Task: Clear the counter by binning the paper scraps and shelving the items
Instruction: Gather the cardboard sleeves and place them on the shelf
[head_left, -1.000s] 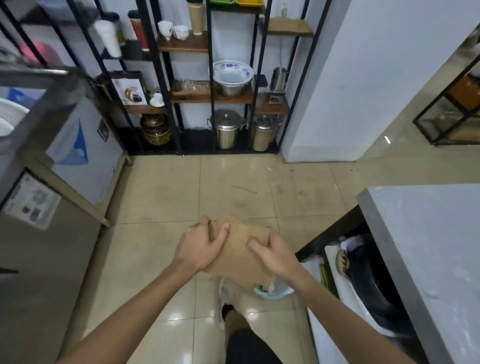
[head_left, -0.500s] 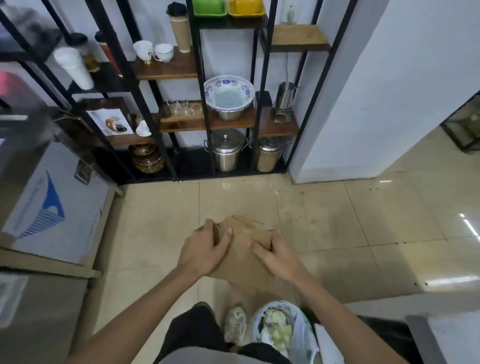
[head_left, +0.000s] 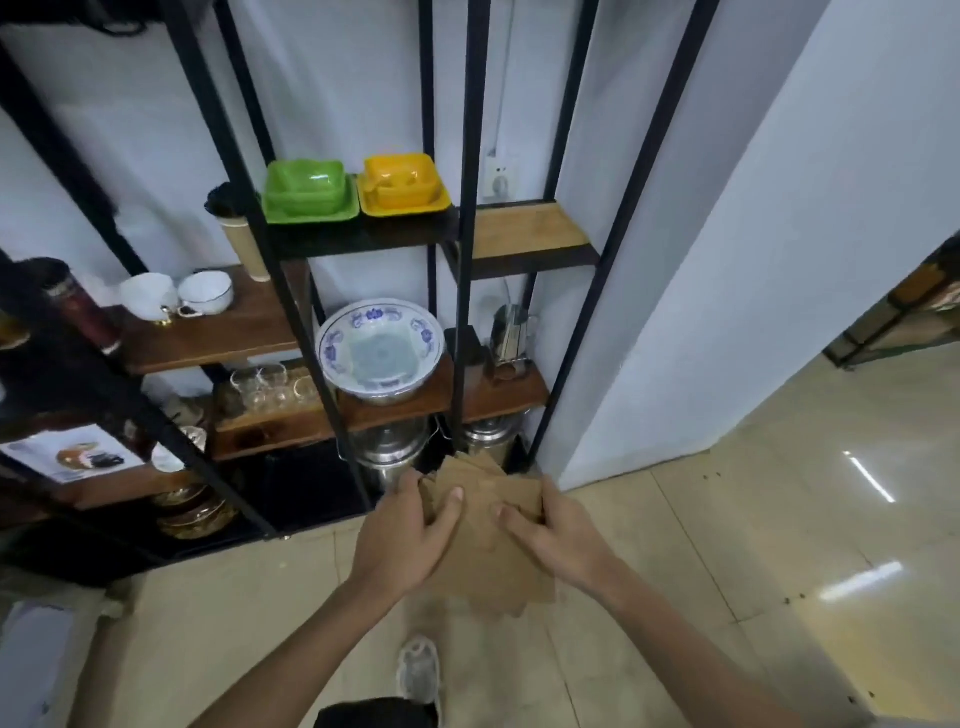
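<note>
You hold a fanned stack of flat brown paper sheets (head_left: 485, 525) in front of you, above the pale glossy floor tiles (head_left: 727, 545) and just short of a black metal shelf rack (head_left: 470, 208) with wooden boards; how many sheets there are you cannot tell. Your left hand (head_left: 402, 535) grips the stack's left edge, thumb pressed flat on top and fingers curled underneath. Your right hand (head_left: 558, 530) grips the right edge the same way, thumb on top, fingers wrapped behind. The sheets look matte and stiff, with ragged corners at the bottom. On the rack you can count two square glossy plastic dishes side by side, one green (head_left: 309, 189) and one yellow (head_left: 402, 182), two white cups (head_left: 176, 296) touching each other, one round white bowl with a blue pattern (head_left: 379, 351), a cluster of clear glasses (head_left: 267, 384), and two shiny steel pots (head_left: 395, 460) on the bottom level.
</note>
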